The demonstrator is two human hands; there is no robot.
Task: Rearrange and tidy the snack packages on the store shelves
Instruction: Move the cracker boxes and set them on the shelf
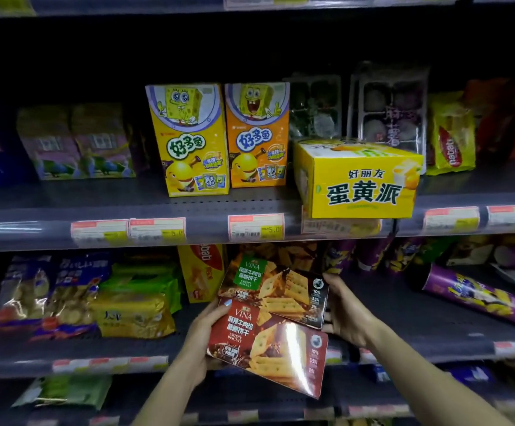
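Observation:
Two VINA biscuit boxes are held tilted in front of the lower shelf (434, 342). The red-labelled box (268, 348) lies nearest me, and my left hand (202, 339) grips its left end with the thumb on top. Behind it is the green-labelled box (276, 292); my right hand (346, 313) holds its right end, fingers curled behind it. More brown biscuit boxes (280, 252) stand further back on that shelf, partly hidden.
The upper shelf (65, 204) carries two SpongeBob boxes (188, 139), a yellow pie box (357, 179) overhanging the edge, and mochi trays (388, 109). Below: cookie bags (50, 296), yellow-green packs (136, 305), a yellow wafer box (200, 272) and a fallen purple tube (477, 296).

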